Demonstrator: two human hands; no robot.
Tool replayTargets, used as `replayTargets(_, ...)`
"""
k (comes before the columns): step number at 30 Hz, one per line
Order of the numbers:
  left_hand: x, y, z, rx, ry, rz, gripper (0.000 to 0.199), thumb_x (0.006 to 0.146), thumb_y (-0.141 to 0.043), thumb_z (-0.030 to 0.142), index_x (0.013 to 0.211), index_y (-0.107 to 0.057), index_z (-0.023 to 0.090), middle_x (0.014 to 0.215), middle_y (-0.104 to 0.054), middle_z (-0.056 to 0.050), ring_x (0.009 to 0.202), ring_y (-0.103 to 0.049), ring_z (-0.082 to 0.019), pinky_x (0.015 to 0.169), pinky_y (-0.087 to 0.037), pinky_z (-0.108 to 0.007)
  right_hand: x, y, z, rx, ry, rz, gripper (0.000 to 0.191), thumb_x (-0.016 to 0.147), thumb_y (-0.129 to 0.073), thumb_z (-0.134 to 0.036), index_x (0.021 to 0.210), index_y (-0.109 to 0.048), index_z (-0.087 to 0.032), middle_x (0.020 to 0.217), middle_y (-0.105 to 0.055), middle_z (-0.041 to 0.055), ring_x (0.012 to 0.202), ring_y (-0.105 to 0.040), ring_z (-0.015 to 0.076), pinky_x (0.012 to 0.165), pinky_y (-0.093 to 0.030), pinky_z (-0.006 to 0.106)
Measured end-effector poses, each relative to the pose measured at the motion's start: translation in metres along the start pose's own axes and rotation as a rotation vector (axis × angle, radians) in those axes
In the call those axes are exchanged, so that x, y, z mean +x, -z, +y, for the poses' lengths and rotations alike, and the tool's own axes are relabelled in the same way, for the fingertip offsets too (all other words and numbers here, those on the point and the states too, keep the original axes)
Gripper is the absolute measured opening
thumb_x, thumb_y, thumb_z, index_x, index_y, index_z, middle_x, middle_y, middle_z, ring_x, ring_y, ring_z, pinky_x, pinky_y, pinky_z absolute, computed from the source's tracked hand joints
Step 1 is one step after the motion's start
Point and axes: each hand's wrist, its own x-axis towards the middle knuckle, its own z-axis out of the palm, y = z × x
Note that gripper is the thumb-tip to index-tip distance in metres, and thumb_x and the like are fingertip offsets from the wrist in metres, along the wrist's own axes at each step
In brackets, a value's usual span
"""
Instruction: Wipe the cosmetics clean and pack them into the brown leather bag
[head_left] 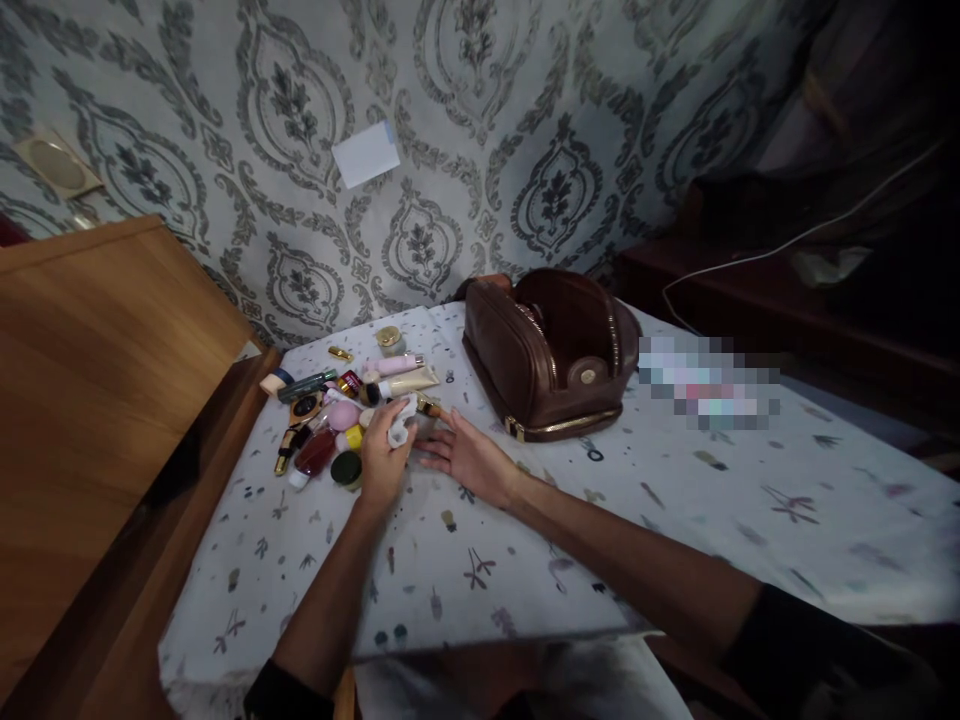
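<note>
On the white printed tablecloth (517, 585), below scroll-patterned wall (472, 120) — left hand (384, 462) grasps white wad (403, 424) beside cosmetics (343, 416); right hand (478, 460), fingers spread, possibly touches gold-brown item (428, 406) — brown bag (510, 350) nearby

To the left of the left hand (382, 465), low passage is blocked by crowded bottles (315, 455), tubes (409, 383) and jars (346, 472); reach at the back is closed off by the patterned wall (465, 225), and the left side is hemmed in by a wooden panel (112, 370). Beyond the right hand (476, 462), the way is barred by the brown bag (501, 350), whose gaping top is left accessible from above; a narrow lane is left between bag and tubes; the near cloth (420, 570) is crossed only by forearms (330, 590).
</note>
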Motion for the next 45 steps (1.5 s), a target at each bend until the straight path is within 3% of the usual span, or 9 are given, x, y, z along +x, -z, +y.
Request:
replayTargets(5, -0.003, -0.006, -0.005, 0.077, 0.096, -0.014, 0.066, 0.073, -0.075, 0.025, 0.134, -0.047, 0.02, 0.13, -0.057, -0.013, 0.125, -0.052, -0.029, 0.106, -0.04, -0.046, -0.002, -0.003, 0.003, -0.056, 0.028, 0.003, 0.033, 0.093, -0.059, -0.044, 0.121, -0.061, -0.027, 0.088, -0.068, 0.0014, 0.09, -0.063, 0.0171, 0.081, -0.052, 0.031)
replayTargets(10, 0.0, -0.003, -0.004, -0.021, 0.226, 0.051, 0.062, 0.072, -0.073, 0.023, 0.128, -0.049, 0.02, 0.125, -0.059, -0.01, 0.119, -0.054, -0.027, 0.104, -0.041, -0.044, -0.003, -0.003, 0.003, -0.064, 0.018, 0.013, 0.032, 0.093, -0.058, -0.043, 0.12, -0.061, -0.026, 0.095, -0.07, 0.0038, 0.095, -0.064, 0.0182, 0.077, -0.051, 0.03)
replayTargets(17, -0.003, -0.006, 0.001, -0.478, 0.415, 0.056, 0.065, 0.072, -0.075, 0.036, 0.13, -0.048, 0.024, 0.114, -0.066, -0.006, 0.1, -0.065, -0.02, 0.089, -0.051, -0.033, -0.001, 0.0, 0.003, -0.054, 0.053, 0.014, 0.031, 0.083, -0.073, -0.034, 0.111, -0.063, -0.025, 0.092, -0.071, 0.0017, 0.088, -0.066, 0.0174, 0.077, -0.052, 0.032)
replayTargets(21, -0.006, -0.01, 0.006, -0.466, 0.41, -0.001, 0.058, 0.072, -0.075, 0.04, 0.123, -0.053, 0.023, 0.107, -0.068, -0.004, 0.096, -0.066, -0.02, 0.084, -0.053, -0.033, -0.001, -0.003, 0.002, -0.062, 0.085, -0.01, 0.033, 0.081, -0.076, -0.036, 0.109, -0.063, -0.026, 0.104, -0.071, 0.0018, 0.083, -0.066, 0.0149, 0.082, -0.053, 0.034)
replayTargets(25, -0.004, -0.01, 0.013, -0.374, 0.39, 0.038, 0.045, 0.07, -0.076, 0.038, 0.106, -0.055, 0.021, 0.094, -0.065, -0.002, 0.085, -0.064, -0.018, 0.077, -0.053, -0.031, 0.0, -0.003, 0.0, -0.077, 0.122, -0.003, 0.045, 0.08, -0.077, -0.037, 0.119, -0.056, -0.031, 0.112, -0.07, 0.0006, 0.088, -0.067, 0.0151, 0.083, -0.053, 0.034)
replayTargets(28, -0.004, -0.009, 0.017, -0.29, 0.343, 0.086, 0.038, 0.068, -0.077, 0.036, 0.093, -0.053, 0.021, 0.084, -0.062, 0.001, 0.076, -0.061, -0.017, 0.071, -0.05, -0.029, 0.002, 0.0, 0.0, -0.096, 0.15, 0.018, 0.044, 0.079, -0.078, -0.036, 0.117, -0.057, -0.032, 0.107, -0.07, -0.0013, 0.086, -0.066, 0.0144, 0.079, -0.053, 0.033)
replayTargets(32, -0.006, -0.01, 0.018, -0.218, 0.287, 0.087, 0.03, 0.073, -0.075, 0.034, 0.085, -0.05, 0.022, 0.075, -0.055, 0.004, 0.069, -0.055, -0.015, 0.065, -0.045, -0.026, 0.004, 0.004, -0.002, -0.128, 0.188, 0.075, 0.031, 0.076, -0.081, -0.034, 0.1, -0.065, -0.023, 0.094, -0.07, -0.0009, 0.08, -0.064, 0.0126, 0.073, -0.052, 0.027)
replayTargets(39, -0.007, -0.01, 0.019, -0.035, 0.06, 0.044, 0.017, 0.083, -0.066, 0.028, 0.074, -0.055, 0.022, 0.083, -0.055, -0.001, 0.084, -0.056, -0.019, 0.077, -0.045, -0.03, 0.005, 0.005, -0.004, -0.114, 0.154, 0.072, 0.031, 0.077, -0.079, -0.041, 0.092, -0.063, -0.02, 0.087, -0.072, 0.0001, 0.074, -0.067, 0.0136, 0.072, -0.055, 0.029)
replayTargets(45, -0.009, -0.009, 0.018, -0.026, 0.063, 0.016, 0.015, 0.084, -0.065, 0.032, 0.079, -0.056, 0.022, 0.089, -0.054, -0.002, 0.088, -0.055, -0.019, 0.08, -0.046, -0.032, 0.003, 0.001, -0.003, -0.095, 0.155, 0.057, 0.042, 0.07, -0.084, -0.041, 0.095, -0.055, -0.024, 0.088, -0.069, -0.0035, 0.073, -0.068, 0.013, 0.074, -0.058, 0.032)
